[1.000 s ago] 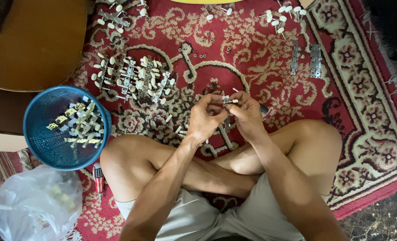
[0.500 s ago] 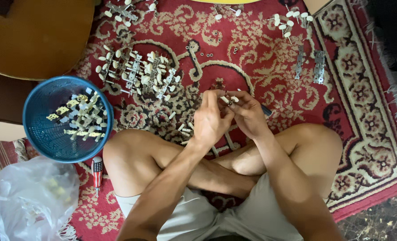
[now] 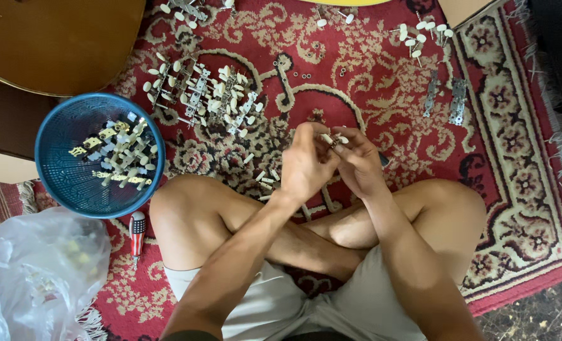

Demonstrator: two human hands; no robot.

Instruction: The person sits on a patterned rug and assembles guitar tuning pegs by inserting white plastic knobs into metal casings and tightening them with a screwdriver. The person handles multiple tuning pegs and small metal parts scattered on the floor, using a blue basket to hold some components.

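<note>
Both my hands, left hand [image 3: 306, 165] and right hand [image 3: 358, 163], close fingertips around a small tuning peg [image 3: 331, 139]; it seems light, stiff, slippery, best pinched at its pale knob.

Both hands, left hand [image 3: 305, 165] and right hand [image 3: 356, 163], pinch a small cream-knobbed metal tuning peg [image 3: 332, 139] above red patterned rug [image 3: 382, 82]; round blue plastic basket [image 3: 53, 170] well left of hands.

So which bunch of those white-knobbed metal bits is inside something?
The bunch in the blue basket, left of the knee; the other bunches lie loose on the red rug.
</note>
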